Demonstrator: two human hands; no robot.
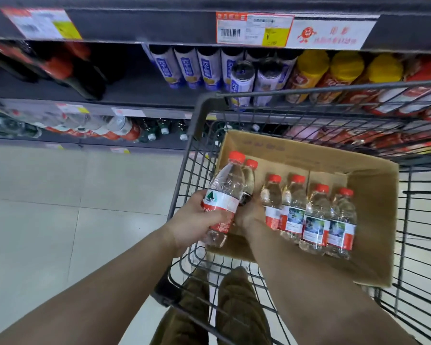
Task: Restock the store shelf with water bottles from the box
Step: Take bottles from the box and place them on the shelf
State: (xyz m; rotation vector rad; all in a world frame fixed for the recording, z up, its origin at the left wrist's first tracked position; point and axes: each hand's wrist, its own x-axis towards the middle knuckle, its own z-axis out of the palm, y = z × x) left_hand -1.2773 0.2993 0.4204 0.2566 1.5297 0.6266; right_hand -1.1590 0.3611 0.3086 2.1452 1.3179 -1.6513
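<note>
A wire cart [309, 115] filled the right half of the frame, with a cardboard box [373, 220] lying inside it. Four bottles [309, 215] stood in a row in the box, right of centre. Left of them, at the box's near left corner, the left hand [197, 215] held one bottle [223, 195] and the right hand [250, 212] another bottle [249, 180] just behind it. Shelves [135, 28] ran across the top of the frame, beyond the cart, and bare floor [60, 207] lay at left.

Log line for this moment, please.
left hand: holds bottle | right hand: grips second bottle | box: four bottles remain
</note>
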